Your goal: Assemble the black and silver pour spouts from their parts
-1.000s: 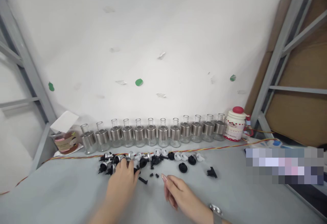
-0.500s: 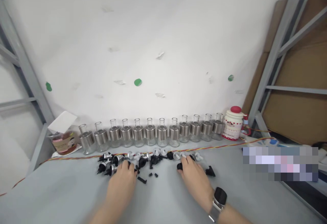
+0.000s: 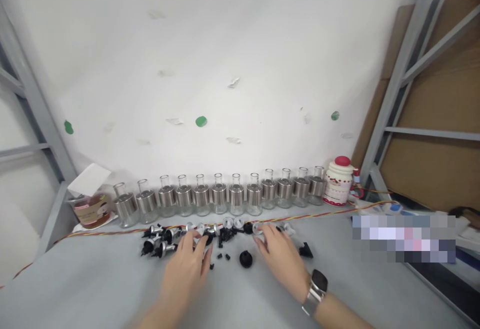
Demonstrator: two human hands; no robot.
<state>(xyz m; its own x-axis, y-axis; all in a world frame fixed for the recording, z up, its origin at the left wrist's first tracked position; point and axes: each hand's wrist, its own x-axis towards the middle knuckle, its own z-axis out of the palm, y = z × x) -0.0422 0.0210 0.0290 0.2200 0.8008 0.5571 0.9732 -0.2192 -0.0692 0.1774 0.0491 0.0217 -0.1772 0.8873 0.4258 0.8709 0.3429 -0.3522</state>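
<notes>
My left hand (image 3: pixel 185 264) hovers at the near edge of the pile of small parts, fingers apart and open. Left of it lie several silver-and-black pourer spouts (image 3: pixel 162 250). Just beyond its fingertips are black ring-like pieces and loose black bits (image 3: pixel 225 234). My right hand (image 3: pixel 281 256), with a watch on the wrist, reaches over clear plastic discs (image 3: pixel 257 228); its thumb and fingers are spread. Between the hands a round black stopper-like part (image 3: pixel 246 259) rests on the grey table. A black wedge-shaped piece (image 3: pixel 306 250) lies to the right of my right hand.
A row of glass bottles with metal bands (image 3: pixel 201 195) stands along the wall. A jar (image 3: pixel 93 211) is at the left end, a red-lidded canister (image 3: pixel 337 183) at the right. A twisted red-yellow wire (image 3: pixel 300 217) crosses the table before the bottles.
The round black part that was by my right fingers now sits on the table between the hands. My right hand's fingers have opened, and my left hand has shifted right, covering a black strip.
</notes>
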